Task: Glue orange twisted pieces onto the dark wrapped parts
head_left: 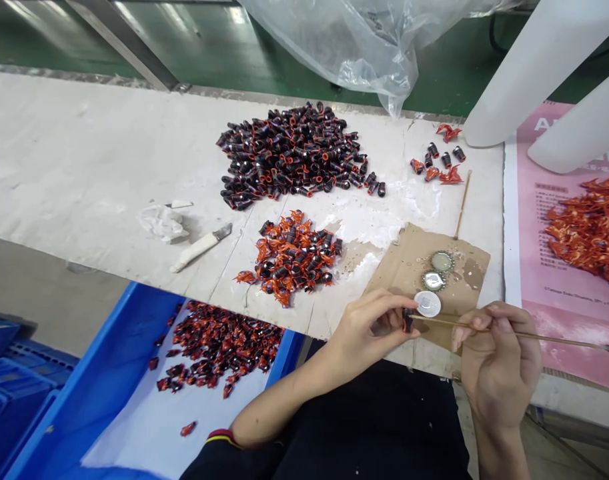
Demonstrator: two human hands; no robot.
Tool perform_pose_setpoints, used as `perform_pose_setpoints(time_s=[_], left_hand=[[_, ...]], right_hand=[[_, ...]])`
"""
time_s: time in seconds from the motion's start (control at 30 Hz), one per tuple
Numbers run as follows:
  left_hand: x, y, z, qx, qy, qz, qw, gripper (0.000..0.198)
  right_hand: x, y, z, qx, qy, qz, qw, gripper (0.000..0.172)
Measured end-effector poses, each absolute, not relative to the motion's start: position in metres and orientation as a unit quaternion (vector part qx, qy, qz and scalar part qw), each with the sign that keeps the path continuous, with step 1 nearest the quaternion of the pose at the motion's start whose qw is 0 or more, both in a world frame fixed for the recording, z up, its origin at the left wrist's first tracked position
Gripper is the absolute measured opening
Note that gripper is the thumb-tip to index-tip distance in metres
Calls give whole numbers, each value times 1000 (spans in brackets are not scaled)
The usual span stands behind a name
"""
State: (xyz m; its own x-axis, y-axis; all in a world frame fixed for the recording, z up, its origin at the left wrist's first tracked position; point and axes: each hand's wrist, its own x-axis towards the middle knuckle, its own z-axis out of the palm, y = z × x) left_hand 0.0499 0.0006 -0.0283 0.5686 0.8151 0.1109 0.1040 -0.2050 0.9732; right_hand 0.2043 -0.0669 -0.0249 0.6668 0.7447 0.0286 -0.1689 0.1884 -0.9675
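Note:
Between the thumb and fingers of my left hand (367,327) is a small black part (407,321) with an orange edge. My right hand (501,353) pinches a thin wooden stick (549,337), its left tip touching or very near the black part. Just beyond my fingers lies a round white cap (428,304), with two crimped metal bottle caps (434,281) behind it on a piece of brown cardboard (399,260). A second stick (463,203) rests with one end on the cardboard.
A large heap of black parts (294,153) lies behind a smaller pile of orange-and-black pieces (294,260). Orange pieces (589,227) cover a pink sheet at right. A white-handled knife (201,248) lies at left. Below the table edge stands a blue bin (91,360) holding more pieces.

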Motion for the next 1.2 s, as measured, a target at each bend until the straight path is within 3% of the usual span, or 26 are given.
perform_pose_setpoints(time_s=[1.2], left_hand=[[50,3,-28,694,307,344,553,23]], right_hand=[[204,-69,-23,-530,-267,349,725,11]])
